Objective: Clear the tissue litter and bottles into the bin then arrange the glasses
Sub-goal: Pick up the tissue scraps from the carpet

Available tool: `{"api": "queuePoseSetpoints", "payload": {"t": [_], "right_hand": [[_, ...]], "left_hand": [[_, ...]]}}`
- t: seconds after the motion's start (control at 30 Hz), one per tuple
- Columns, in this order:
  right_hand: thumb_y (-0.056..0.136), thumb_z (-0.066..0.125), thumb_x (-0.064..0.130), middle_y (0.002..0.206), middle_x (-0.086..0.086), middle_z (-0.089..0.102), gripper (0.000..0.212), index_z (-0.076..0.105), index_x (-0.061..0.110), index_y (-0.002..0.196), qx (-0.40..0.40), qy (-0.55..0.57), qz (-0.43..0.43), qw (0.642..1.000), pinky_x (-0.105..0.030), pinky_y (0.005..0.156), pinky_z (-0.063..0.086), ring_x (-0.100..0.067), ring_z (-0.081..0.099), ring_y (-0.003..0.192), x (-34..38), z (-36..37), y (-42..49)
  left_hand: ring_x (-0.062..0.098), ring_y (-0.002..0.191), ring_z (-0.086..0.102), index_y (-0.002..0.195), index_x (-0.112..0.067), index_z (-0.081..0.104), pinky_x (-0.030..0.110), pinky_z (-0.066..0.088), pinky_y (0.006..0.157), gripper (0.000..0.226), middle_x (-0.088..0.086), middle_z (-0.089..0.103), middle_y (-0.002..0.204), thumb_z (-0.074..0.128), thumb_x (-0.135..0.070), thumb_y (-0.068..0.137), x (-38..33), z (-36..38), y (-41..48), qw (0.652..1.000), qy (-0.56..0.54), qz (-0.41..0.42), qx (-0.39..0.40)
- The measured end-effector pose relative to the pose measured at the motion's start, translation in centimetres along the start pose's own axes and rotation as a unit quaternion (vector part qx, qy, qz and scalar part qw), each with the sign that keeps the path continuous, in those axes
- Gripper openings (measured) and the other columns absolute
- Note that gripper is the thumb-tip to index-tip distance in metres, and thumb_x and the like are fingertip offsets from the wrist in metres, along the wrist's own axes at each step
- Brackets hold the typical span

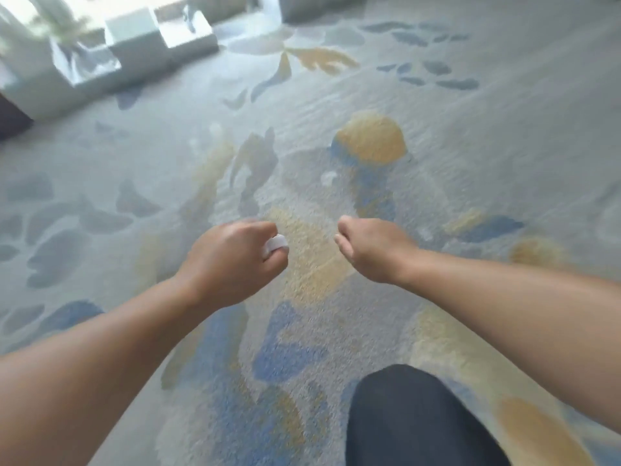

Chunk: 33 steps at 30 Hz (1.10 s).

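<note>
The fingers of the left hand [232, 260] were curled shut around a small white scrap, most likely a piece of tissue [275, 246], which poked out between thumb and forefinger. The right hand [373, 250] hung just to the right of that tissue, apart from it, its fingertips [341, 242] bunched together and pointing down; whether they pinched anything could not be told.

Both hands hovered above a patterned carpet [470, 146]. Beyond the tissue, farther from the person, two or three pale specks [328, 178] lay on the carpet and may have been more litter.

To do this step well, the person would probably do best to keep the left fist closed so the scrap did not drop, and pick the remaining bits with the free right hand before walking to the bin.

A dark knee [413, 418] showed nearer than the tissue, to its right. Far beyond and left of it stood pale blocky furniture [134, 45], too blurred to name. No bin, bottles or glasses were in view, and motion blur softened everything.
</note>
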State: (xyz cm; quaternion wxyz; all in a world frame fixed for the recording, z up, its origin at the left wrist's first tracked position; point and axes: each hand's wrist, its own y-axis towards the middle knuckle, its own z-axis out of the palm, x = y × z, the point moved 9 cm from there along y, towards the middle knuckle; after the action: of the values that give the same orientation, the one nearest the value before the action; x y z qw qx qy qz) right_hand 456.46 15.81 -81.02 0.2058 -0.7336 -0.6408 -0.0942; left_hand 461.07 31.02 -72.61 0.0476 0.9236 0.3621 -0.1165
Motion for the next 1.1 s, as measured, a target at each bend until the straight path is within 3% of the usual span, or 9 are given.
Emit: {"api": "queuePoseSetpoints", "payload": {"t": [0.13,0.2,0.27,0.37,0.57,0.77,0.9,1.1], "right_hand": [[0.099,0.031,0.021,0.079,-0.003,0.053,0.016,0.042,0.015,0.109,-0.031,0.058,0.036,0.997,-0.035,0.051,0.031,-0.026,0.05,0.065,-5.0,-4.5,-2.3],[0.098,0.03,0.017,0.086,-0.008,0.053,0.016,0.044,0.012,0.105,-0.046,0.088,0.07,0.993,-0.038,0.056,0.034,-0.031,0.051,0.07,-8.0,-6.1,-4.0],[0.097,0.031,0.014,0.091,-0.011,0.052,0.016,0.046,0.009,0.098,-0.063,0.105,0.099,0.987,-0.041,0.06,0.037,-0.033,0.051,0.074,-10.6,-7.3,-5.6],[0.094,0.031,0.009,0.088,-0.01,0.051,0.016,0.047,0.009,0.09,-0.086,0.12,0.137,0.98,-0.04,0.059,0.037,-0.032,0.05,0.074,-14.4,-8.5,-7.5],[0.089,0.032,0.008,0.083,-0.004,0.056,0.021,0.052,0.013,0.087,-0.137,0.14,0.193,0.962,-0.042,0.066,0.05,-0.025,0.055,0.074,-18.6,-9.6,-8.6],[0.088,0.035,0.008,0.087,-0.003,0.059,0.022,0.056,0.014,0.09,-0.177,0.141,0.257,0.94,-0.041,0.067,0.051,-0.023,0.057,0.076,-22.1,-9.6,-8.8],[0.086,0.034,0.006,0.087,-0.002,0.057,0.023,0.055,0.014,0.086,-0.192,0.155,0.33,0.911,-0.037,0.064,0.047,-0.023,0.055,0.076,-25.0,-10.3,-9.5],[0.087,0.043,0.013,0.089,-0.002,0.054,0.013,0.055,0.013,0.089,-0.184,0.187,0.388,0.883,-0.035,0.067,0.045,-0.024,0.053,0.079,-24.9,-16.4,-11.5]], "left_hand": [[0.02,0.063,0.05,0.067,-0.015,0.045,0.029,0.032,0.05,0.041,-0.001,0.051,0.068,0.045,-0.047,0.093,-6.5,-1.3,5.9,0.998,0.028,0.06,0.021],[0.018,0.061,0.05,0.065,-0.016,0.044,0.027,0.033,0.048,0.04,-0.001,0.051,0.066,0.043,-0.043,0.095,-9.9,-1.3,8.4,0.995,0.037,0.086,0.026],[0.019,0.06,0.054,0.066,-0.016,0.046,0.031,0.045,0.052,0.039,-0.001,0.054,0.065,0.041,-0.041,0.095,-13.2,-1.2,10.2,0.992,0.046,0.113,0.032],[0.019,0.06,0.058,0.063,-0.019,0.046,0.035,0.051,0.056,0.037,-0.001,0.057,0.065,0.042,-0.038,0.095,-18.1,-1.0,12.7,0.986,0.035,0.159,0.044],[0.023,0.061,0.055,0.07,-0.012,0.051,0.028,0.043,0.051,0.029,0.004,0.058,0.066,0.044,-0.029,0.092,-21.9,0.3,15.1,0.975,0.041,0.217,0.028],[0.028,0.058,0.05,0.072,-0.01,0.051,0.031,0.042,0.051,0.023,0.006,0.051,0.061,0.048,-0.025,0.088,-23.8,4.5,19.6,0.968,0.021,0.242,0.071],[0.026,0.059,0.055,0.072,-0.01,0.054,0.031,0.042,0.05,0.021,0.007,0.056,0.064,0.049,-0.024,0.087,-27.4,8.0,21.7,0.949,0.009,0.289,0.122],[0.023,0.059,0.053,0.078,-0.014,0.057,0.028,0.039,0.049,0.013,0.004,0.059,0.067,0.051,-0.023,0.086,-32.1,5.7,25.1,0.918,-0.029,0.342,0.197]]}}
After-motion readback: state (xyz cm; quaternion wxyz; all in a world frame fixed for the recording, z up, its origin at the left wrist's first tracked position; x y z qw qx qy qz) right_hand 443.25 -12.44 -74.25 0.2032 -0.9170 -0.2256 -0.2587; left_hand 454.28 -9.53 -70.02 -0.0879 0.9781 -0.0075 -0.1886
